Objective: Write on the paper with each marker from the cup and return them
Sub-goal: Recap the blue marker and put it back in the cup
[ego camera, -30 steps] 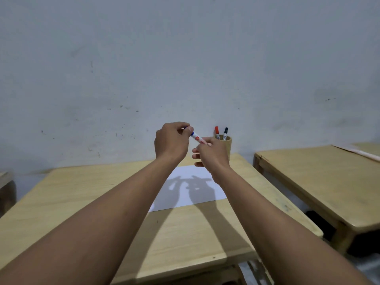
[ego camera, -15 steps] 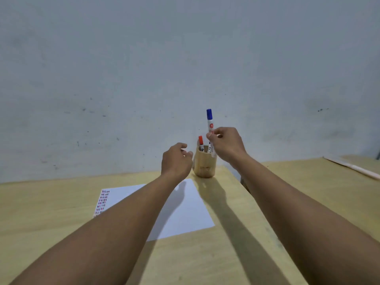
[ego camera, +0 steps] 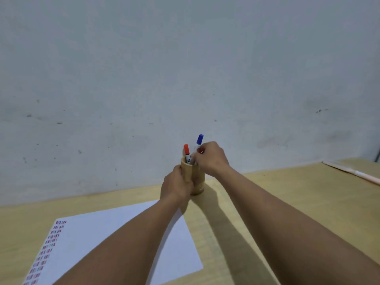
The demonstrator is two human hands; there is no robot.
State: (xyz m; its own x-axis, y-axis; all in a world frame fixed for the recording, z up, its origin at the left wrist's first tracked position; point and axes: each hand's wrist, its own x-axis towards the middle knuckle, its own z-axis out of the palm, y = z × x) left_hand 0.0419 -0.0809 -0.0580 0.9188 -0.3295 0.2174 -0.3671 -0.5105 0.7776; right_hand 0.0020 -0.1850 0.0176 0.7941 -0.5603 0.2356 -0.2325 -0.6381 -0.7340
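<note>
A wooden cup (ego camera: 197,182) stands at the far edge of the desk, near the wall. My left hand (ego camera: 175,185) wraps around the cup's left side. My right hand (ego camera: 211,157) is above the rim, fingers closed on the blue-capped marker (ego camera: 199,141), whose lower part is inside the cup. A red-capped marker (ego camera: 186,152) stands in the cup beside it. The white paper (ego camera: 115,229) lies in front of the cup, with rows of red and blue marks down its left edge; my left forearm crosses over it.
The wooden desk (ego camera: 236,212) runs up to a pale wall. A second desk (ego camera: 308,182) adjoins on the right, with a long pale stick (ego camera: 353,172) lying at its far right.
My right hand has lowered the blue marker into the cup. My left hand moved from beside the cup to gripping its side. The view tilted down.
</note>
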